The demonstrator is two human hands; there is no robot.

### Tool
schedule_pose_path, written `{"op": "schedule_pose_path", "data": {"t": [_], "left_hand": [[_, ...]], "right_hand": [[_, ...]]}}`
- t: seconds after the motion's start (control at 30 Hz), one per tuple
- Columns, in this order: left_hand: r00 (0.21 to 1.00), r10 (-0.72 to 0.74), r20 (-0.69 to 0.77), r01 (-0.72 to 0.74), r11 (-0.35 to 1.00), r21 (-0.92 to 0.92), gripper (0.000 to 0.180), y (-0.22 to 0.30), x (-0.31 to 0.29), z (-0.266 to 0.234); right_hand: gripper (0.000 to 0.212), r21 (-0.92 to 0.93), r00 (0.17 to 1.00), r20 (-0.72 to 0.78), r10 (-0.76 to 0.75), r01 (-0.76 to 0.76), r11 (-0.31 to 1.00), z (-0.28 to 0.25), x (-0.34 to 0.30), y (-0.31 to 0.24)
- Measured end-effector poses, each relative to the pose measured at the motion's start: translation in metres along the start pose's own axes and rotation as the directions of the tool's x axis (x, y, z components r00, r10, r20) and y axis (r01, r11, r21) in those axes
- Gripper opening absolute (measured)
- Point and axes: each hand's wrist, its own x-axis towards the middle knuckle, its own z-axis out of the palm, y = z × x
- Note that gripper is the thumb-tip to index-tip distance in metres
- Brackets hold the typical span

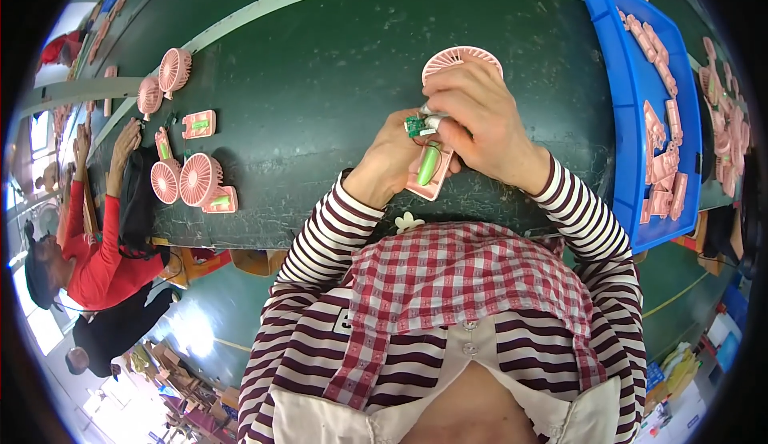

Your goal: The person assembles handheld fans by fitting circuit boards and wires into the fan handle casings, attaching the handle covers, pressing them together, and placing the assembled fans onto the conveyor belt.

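In front of my chest is a pink handheld fan, its round grille [453, 54] pointing away from me and its opened handle [433, 182] toward me. A green battery [429, 166] lies in the handle, with thin wires by it. My left hand [390, 158] is closed around the handle's left side. My right hand [478, 116] reaches over the fan, fingers curled, with thumb and forefinger pinching at a small green circuit board [414, 126]. Something whitish shows at those fingertips, too small to make out. The right hand hides the fan's neck and part of the grille.
On the dark green table [320, 84], several pink fans and open handles [200, 178] lie at left. A blue bin [616, 116] of pink plastic parts stands at right, with more parts beyond it. A person in red sleeves [108, 236] works at far left.
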Motion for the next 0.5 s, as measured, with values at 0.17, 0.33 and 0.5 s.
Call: {"op": "schedule_pose_path", "data": {"t": [0.17, 0.33, 0.5], "left_hand": [[1.0, 0.003, 0.001, -0.003, 1.0, -0.027, 0.016, -0.003, 0.0, -0.001], [0.999, 0.005, -0.039, -0.011, 0.988, -0.152, 0.016, 0.002, -0.001, 0.002], [0.999, -0.01, 0.052, 0.017, 0.991, -0.135, 0.018, 0.0, -0.001, -0.006]], "right_hand": [[0.026, -0.016, 0.992, 0.099, -0.074, 0.076, 0.997, -0.004, -0.002, 0.003], [0.025, 0.004, 0.993, 0.112, -0.032, 0.032, 0.999, -0.005, -0.001, -0.003], [0.022, -0.02, 0.998, 0.023, -0.063, 0.063, 0.998, 0.001, -0.006, 0.0]]}}
